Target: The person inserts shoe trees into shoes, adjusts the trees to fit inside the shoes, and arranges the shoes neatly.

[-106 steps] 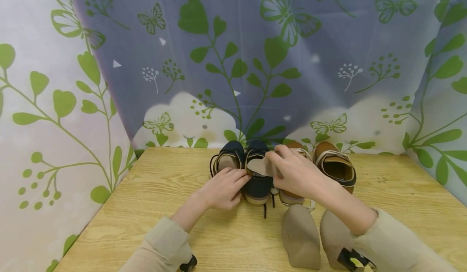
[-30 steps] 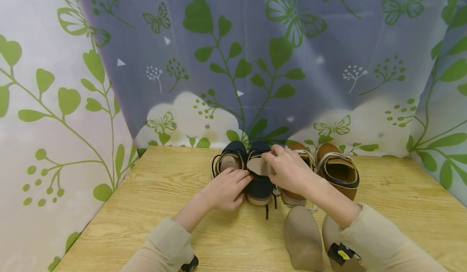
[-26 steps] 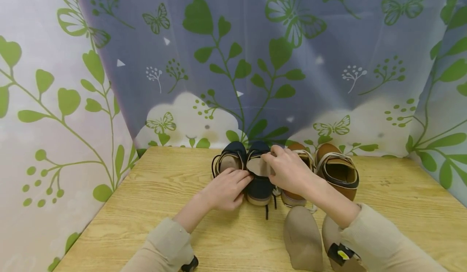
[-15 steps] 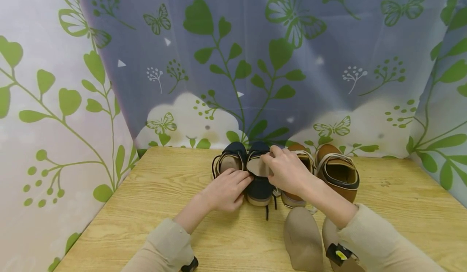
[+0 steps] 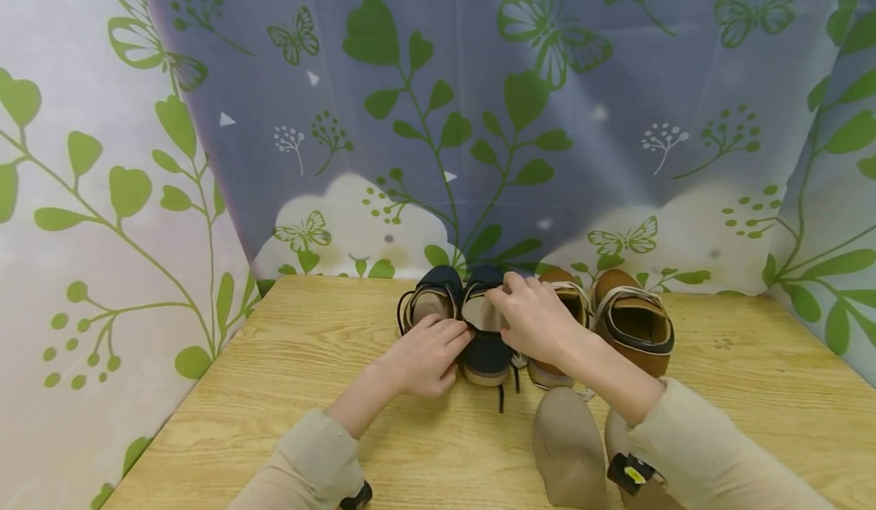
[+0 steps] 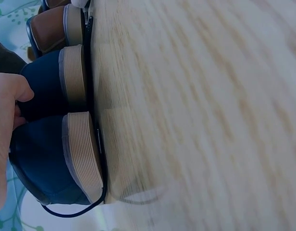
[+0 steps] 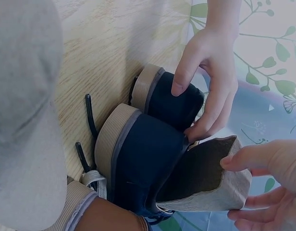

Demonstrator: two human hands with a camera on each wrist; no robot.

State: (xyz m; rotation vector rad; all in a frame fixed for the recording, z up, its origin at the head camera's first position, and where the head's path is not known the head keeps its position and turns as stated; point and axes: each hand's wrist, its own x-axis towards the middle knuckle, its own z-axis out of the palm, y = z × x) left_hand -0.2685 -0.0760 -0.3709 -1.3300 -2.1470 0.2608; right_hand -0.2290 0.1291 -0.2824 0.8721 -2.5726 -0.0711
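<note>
Two navy lace-up shoes stand side by side, toes to the back wall. Over the right-hand navy shoe [image 5: 486,358], my right hand [image 5: 541,320] pinches a beige moulded shoe insert [image 7: 210,178], thumb inside its hollow and fingers outside. The insert's front end sits within the shoe opening. My left hand [image 5: 427,354] holds that shoe at its heel collar, fingertips right at the rim; in the left wrist view the thumb [image 6: 25,91] lies against the heel. A similar insert [image 5: 431,305] fills the left navy shoe [image 5: 440,278].
Right of the navy pair stand two brown shoes with pale laces, one partly behind my right hand, the other [image 5: 633,324] fully showing. Two more beige inserts, one at front [image 5: 569,449] and one [image 5: 619,434] partly under my right wrist, lie on the wooden table [image 5: 274,388].
Since the earliest frame my right hand has shifted slightly and the insert's tilt over the navy shoe has altered. Over the last second both hands have hardly moved.
</note>
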